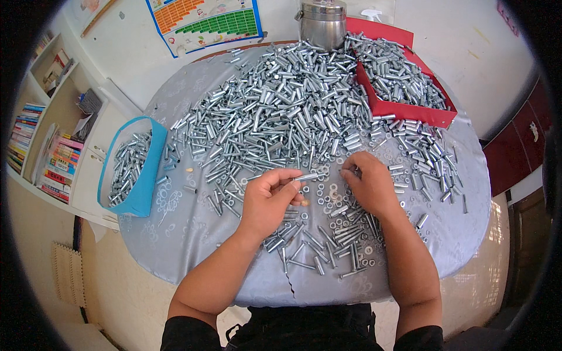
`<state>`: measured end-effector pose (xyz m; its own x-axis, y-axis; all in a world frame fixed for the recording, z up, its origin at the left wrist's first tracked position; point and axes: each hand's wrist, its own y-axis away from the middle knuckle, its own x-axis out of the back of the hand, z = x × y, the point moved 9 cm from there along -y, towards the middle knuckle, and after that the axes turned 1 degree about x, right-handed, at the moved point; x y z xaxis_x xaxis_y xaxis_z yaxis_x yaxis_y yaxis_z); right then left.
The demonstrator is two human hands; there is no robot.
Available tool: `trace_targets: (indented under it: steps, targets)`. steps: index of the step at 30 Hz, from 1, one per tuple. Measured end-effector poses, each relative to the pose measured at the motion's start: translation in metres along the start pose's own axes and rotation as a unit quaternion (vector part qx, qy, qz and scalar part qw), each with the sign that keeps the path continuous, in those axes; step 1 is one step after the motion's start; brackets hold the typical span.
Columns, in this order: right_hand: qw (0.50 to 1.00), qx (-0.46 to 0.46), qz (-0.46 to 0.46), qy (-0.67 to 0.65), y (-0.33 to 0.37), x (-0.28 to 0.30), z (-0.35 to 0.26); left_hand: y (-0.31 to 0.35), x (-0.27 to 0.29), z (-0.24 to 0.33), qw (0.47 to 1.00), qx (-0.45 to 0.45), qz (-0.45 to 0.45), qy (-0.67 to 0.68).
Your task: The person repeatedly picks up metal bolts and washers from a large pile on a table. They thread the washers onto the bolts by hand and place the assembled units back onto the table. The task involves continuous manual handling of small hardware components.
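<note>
My left hand (264,202) pinches a silvery expansion bolt (307,176) between thumb and forefinger, its free end pointing right. Opposite it, my right hand (370,184) hovers with fingers curled in; whatever may be between the fingertips is too small to tell. Below and between the hands lie loose nuts and washers (334,197). Closer to me is a scatter of bolts and metal sleeves (319,248). A large heap of metal sleeves and bolts (275,108) spreads across the table beyond both hands.
At the back right, a red box (404,113) brims with metal parts. A blue box (136,205) at the left holds more. Behind the heap stands a lidded steel pot (323,29). The round table wears a grey cloth (170,248); a bookshelf (50,126) is off to the left.
</note>
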<state>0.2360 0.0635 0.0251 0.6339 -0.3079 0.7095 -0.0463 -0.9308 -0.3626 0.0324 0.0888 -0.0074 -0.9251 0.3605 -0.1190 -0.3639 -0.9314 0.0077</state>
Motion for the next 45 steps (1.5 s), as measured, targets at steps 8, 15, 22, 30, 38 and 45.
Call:
trace_targets:
  steps: [8,15,22,30,38,45]
  targets:
    - [0.942,-0.13,-0.022,-0.309,0.013,-0.019,-0.001,0.002,-0.003,0.0,1.0,0.013,0.001,0.005]
    - [0.897,-0.126,-0.065,-0.419,0.016,-0.03,-0.007,0.002,-0.005,0.0,1.0,0.02,-0.011,-0.008]
    - [0.871,-0.157,-0.101,-0.454,0.017,-0.034,-0.011,0.003,-0.012,-0.002,0.998,0.036,-0.048,0.007]
    - [0.945,-0.145,0.064,-0.286,0.007,0.006,0.014,0.001,0.001,0.004,0.999,0.014,0.001,0.033]
    - [0.992,-0.067,0.098,-0.039,0.005,0.03,0.018,0.003,0.0,0.004,0.999,0.015,0.009,0.03]
    - [0.999,-0.007,0.032,0.022,0.002,0.023,0.016,0.002,0.001,0.005,0.999,0.004,0.008,0.031]
